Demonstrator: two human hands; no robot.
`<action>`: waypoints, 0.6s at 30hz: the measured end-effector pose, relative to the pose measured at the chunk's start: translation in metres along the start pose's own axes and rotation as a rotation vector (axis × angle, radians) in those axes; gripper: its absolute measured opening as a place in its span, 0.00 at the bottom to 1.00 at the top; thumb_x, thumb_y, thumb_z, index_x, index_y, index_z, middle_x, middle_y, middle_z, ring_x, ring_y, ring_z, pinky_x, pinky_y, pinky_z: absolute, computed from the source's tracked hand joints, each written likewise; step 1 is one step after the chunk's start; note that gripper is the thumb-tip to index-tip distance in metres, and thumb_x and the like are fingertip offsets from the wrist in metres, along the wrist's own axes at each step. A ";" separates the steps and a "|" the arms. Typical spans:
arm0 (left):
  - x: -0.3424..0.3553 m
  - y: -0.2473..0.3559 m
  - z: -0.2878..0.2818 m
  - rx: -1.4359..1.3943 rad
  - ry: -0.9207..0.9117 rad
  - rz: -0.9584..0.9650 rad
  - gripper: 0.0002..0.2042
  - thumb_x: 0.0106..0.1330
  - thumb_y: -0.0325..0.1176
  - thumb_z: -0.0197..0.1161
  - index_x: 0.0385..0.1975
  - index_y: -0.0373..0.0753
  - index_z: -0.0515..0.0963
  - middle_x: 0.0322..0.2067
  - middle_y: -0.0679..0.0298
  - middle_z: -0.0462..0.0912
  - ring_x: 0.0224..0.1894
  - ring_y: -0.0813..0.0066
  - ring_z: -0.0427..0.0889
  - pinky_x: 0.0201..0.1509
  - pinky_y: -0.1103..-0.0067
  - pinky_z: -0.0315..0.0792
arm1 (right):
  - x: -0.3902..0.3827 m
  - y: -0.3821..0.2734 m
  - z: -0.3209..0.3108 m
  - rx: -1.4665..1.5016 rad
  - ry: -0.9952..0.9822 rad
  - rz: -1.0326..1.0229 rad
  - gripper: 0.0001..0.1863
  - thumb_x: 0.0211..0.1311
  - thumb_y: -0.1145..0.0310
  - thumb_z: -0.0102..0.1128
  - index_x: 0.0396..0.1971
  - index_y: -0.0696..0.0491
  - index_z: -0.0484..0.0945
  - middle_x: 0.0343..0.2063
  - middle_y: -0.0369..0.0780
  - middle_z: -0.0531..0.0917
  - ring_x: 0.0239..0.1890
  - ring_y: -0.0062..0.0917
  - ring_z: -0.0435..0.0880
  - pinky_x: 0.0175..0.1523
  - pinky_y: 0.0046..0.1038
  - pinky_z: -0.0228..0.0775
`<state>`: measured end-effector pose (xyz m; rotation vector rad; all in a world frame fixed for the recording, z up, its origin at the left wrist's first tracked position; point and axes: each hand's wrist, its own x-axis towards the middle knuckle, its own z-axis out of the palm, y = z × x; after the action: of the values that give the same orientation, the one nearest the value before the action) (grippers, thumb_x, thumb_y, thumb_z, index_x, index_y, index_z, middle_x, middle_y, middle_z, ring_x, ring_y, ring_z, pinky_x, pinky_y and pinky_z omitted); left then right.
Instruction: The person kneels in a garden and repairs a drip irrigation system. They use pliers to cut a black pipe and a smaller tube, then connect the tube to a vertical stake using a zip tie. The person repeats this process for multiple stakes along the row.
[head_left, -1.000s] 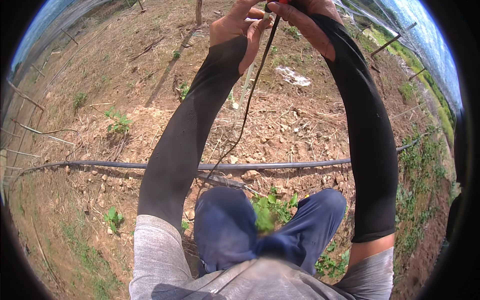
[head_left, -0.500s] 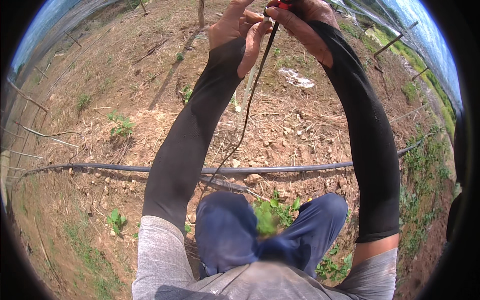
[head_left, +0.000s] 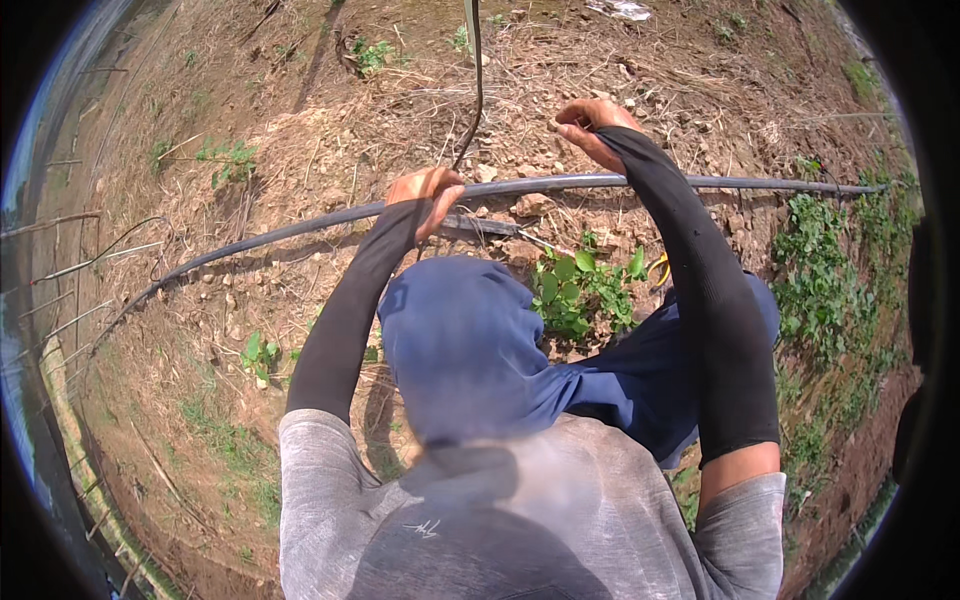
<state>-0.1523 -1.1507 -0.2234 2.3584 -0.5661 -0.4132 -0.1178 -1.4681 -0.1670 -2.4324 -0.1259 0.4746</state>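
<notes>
Black tube [head_left: 479,95] is running off the top centre. Left hand [head_left: 422,188] is hiding part of the pipe [head_left: 545,184]; right hand [head_left: 598,126] is hovering, curled, right of upper centre. Whether either is gripping, I cannot tell.

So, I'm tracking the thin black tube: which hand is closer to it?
The left hand, just beside the thin black tube in this view; the right hand is farther off, to its right.

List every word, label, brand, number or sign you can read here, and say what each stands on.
No text can be read.
Grey fabric shirt: one small white script-like mark, too small to make out.
Long black round pipe: no lettering visible.
Blue cloth trousers and black fabric arm sleeves: none visible.
</notes>
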 end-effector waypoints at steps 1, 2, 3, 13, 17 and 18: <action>-0.022 -0.022 0.039 0.067 -0.037 0.014 0.13 0.63 0.43 0.60 0.43 0.44 0.78 0.39 0.59 0.81 0.42 0.61 0.80 0.48 0.69 0.72 | -0.014 0.028 0.037 -0.059 -0.111 0.043 0.18 0.59 0.58 0.62 0.45 0.52 0.81 0.41 0.45 0.84 0.44 0.35 0.83 0.50 0.36 0.73; -0.040 -0.034 0.064 0.137 -0.067 0.026 0.14 0.63 0.43 0.59 0.45 0.46 0.78 0.45 0.60 0.80 0.49 0.61 0.78 0.54 0.68 0.69 | -0.024 0.049 0.061 -0.116 -0.224 0.077 0.19 0.57 0.59 0.63 0.47 0.52 0.80 0.41 0.43 0.84 0.43 0.34 0.83 0.50 0.36 0.73; -0.047 -0.035 0.079 0.134 -0.015 -0.035 0.14 0.63 0.43 0.59 0.45 0.46 0.78 0.47 0.61 0.79 0.52 0.61 0.76 0.56 0.67 0.66 | -0.034 0.063 0.063 -0.236 -0.399 -0.020 0.19 0.57 0.60 0.63 0.47 0.51 0.80 0.42 0.42 0.84 0.44 0.35 0.83 0.50 0.37 0.73; 0.000 -0.064 0.117 0.207 0.206 0.087 0.14 0.59 0.30 0.62 0.46 0.41 0.79 0.47 0.59 0.78 0.48 0.59 0.78 0.52 0.69 0.72 | -0.142 0.153 -0.131 -0.344 -0.330 0.189 0.14 0.57 0.65 0.56 0.40 0.55 0.81 0.34 0.45 0.85 0.38 0.34 0.83 0.45 0.34 0.73; 0.010 -0.081 0.118 0.372 0.162 0.028 0.24 0.59 0.30 0.62 0.58 0.43 0.70 0.54 0.54 0.73 0.56 0.53 0.73 0.59 0.66 0.69 | -0.229 0.247 0.014 -0.049 -0.115 0.400 0.21 0.58 0.58 0.60 0.47 0.56 0.77 0.36 0.47 0.84 0.40 0.37 0.83 0.46 0.34 0.74; 0.015 -0.069 0.112 0.321 0.139 -0.032 0.24 0.59 0.30 0.62 0.58 0.41 0.69 0.55 0.53 0.72 0.56 0.52 0.72 0.58 0.65 0.68 | -0.244 0.258 0.055 0.057 -0.026 0.452 0.26 0.58 0.56 0.61 0.51 0.57 0.74 0.37 0.48 0.83 0.40 0.38 0.83 0.45 0.34 0.74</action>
<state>-0.1677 -1.1711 -0.3537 2.6801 -0.5631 -0.1797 -0.3718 -1.6894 -0.2921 -2.3950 0.4290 0.6961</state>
